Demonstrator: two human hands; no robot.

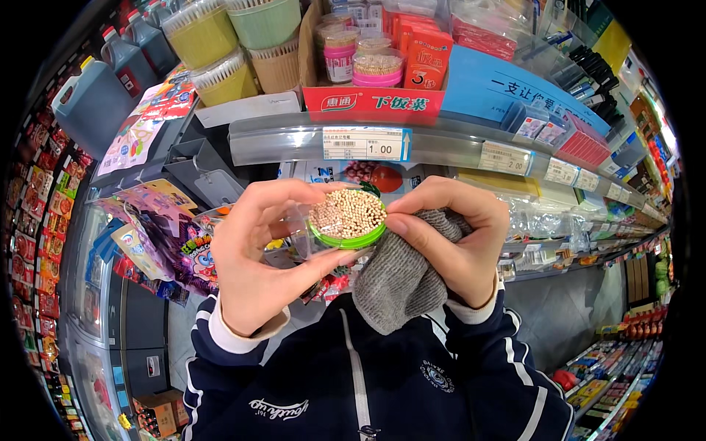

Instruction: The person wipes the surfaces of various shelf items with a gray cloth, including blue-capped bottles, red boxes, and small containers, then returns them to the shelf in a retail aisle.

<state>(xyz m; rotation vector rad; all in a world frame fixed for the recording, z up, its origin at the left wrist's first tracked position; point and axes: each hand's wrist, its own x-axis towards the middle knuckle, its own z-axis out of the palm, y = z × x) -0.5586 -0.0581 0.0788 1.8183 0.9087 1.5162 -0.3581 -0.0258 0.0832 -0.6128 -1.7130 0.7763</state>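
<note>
Between my two hands is a small round tub of toothpicks (347, 216) with a bright green rim and a clear plastic cover, its toothpick ends facing up. My left hand (265, 248) curls around the tub's left side, thumb below and fingers above. With thumb and forefinger, my right hand (452, 231) touches the rim's right edge. The same hand also holds a grey ribbed cloth (400, 275), which hangs down in front of my jacket. Whether the cover is fastened to the tub cannot be told.
Ahead runs a shelf edge with price tags (367, 144). Above it stand a red cardboard box (375, 102) with toothpick tubs, cotton swab tubs (204, 33) and pens (595, 71). Hanging snack bags (193, 253) are at left, near blue liquid jugs (96, 99).
</note>
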